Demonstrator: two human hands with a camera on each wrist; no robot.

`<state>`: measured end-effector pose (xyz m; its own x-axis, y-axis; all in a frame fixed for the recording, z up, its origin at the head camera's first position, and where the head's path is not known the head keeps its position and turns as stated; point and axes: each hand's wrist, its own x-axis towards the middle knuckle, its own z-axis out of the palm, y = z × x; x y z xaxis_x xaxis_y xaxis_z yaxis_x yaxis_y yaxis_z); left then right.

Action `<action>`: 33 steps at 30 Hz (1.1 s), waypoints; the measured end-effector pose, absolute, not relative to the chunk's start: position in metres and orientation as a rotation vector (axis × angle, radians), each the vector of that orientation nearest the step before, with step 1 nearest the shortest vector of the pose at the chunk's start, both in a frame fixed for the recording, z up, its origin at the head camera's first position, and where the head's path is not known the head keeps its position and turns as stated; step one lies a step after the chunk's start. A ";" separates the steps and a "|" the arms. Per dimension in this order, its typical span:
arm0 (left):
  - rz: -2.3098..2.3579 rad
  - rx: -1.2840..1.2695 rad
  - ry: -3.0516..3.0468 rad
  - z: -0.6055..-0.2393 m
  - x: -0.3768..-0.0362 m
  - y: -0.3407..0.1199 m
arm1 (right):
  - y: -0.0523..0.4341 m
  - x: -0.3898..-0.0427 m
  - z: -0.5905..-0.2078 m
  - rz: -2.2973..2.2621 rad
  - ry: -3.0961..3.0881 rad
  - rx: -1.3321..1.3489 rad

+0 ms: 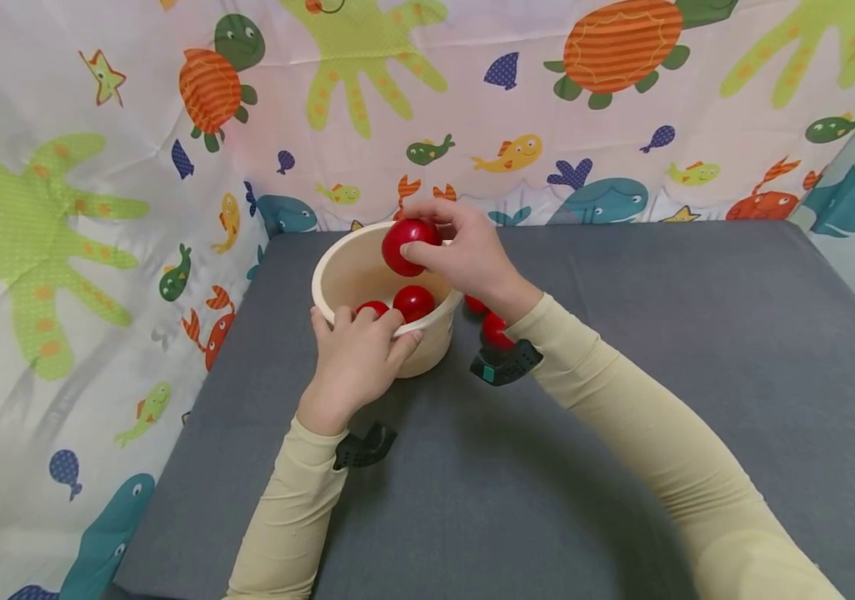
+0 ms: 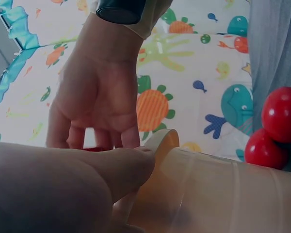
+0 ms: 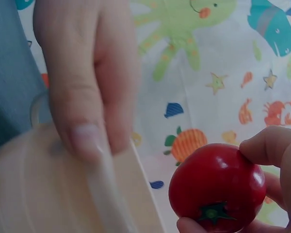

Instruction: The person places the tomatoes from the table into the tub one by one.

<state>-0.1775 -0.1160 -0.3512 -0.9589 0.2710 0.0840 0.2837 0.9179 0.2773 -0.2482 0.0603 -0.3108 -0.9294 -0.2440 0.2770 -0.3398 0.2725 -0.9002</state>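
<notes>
My right hand (image 1: pixel 472 254) holds a glossy red tomato (image 1: pixel 401 247) over the mouth of a cream-coloured bucket (image 1: pixel 427 354). In the right wrist view that tomato shows its green star-shaped calyx (image 3: pixel 214 212), with fingers and thumb around it. At the bucket's near left side, my left hand (image 1: pixel 352 358) grips the rim, fingers hooked over the edge and thumb on the outside. Inside the bucket lie a red tomato (image 1: pixel 414 301) and another (image 1: pixel 372 308), partly hidden by the left fingers.
Two red tomatoes (image 2: pixel 283 115) sit on the dark grey table (image 1: pixel 660 375) just right of the bucket, partly covered by the right wrist in the head view. A curtain (image 1: pixel 472 108) printed with sea animals hangs behind the table and along its sides.
</notes>
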 end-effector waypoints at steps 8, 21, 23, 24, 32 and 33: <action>-0.436 -0.444 -3.016 -0.352 -0.179 -0.114 | 0.042 -0.243 -0.324 1.721 -2.542 0.545; -0.449 -0.435 -3.006 -0.351 -0.178 -0.116 | 0.035 -0.242 -0.333 1.634 -2.650 0.549; -0.453 -0.433 -3.007 -0.351 -0.177 -0.116 | 0.034 -0.243 -0.334 1.625 -2.658 0.555; -0.455 -0.433 -3.007 -0.351 -0.177 -0.116 | 0.034 -0.243 -0.334 1.617 -2.663 0.559; -0.428 -0.433 -3.014 -0.353 -0.177 -0.116 | 0.034 -0.241 -0.335 1.597 -2.667 0.560; -0.425 -0.433 -3.015 -0.353 -0.177 -0.116 | 0.034 -0.241 -0.336 1.603 -2.661 0.554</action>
